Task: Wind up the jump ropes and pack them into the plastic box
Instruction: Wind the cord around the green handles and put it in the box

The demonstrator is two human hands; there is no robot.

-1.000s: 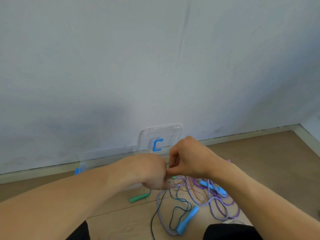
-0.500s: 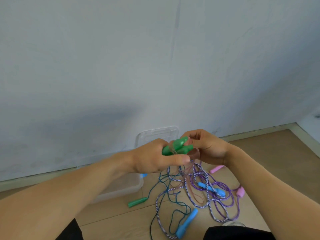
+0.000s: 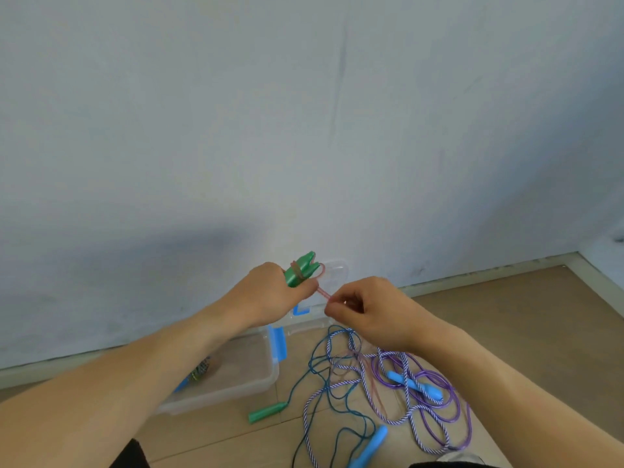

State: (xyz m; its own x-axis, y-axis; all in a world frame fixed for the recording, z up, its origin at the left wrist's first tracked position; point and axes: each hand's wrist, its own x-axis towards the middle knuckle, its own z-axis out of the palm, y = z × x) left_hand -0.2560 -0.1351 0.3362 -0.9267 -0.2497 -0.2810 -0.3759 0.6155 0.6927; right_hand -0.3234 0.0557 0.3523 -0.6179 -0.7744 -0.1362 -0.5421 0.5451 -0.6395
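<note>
Gripping two smooth green handles (image 3: 301,272) wrapped by a thin pink cord (image 3: 322,292), the left hand (image 3: 266,298) curls tight. At three o'clock, right hand (image 3: 368,310) pinches that cord taut. A clear plastic box (image 3: 236,376) sits at seven o'clock; striped ropes (image 3: 388,393) tangle at five.
</note>
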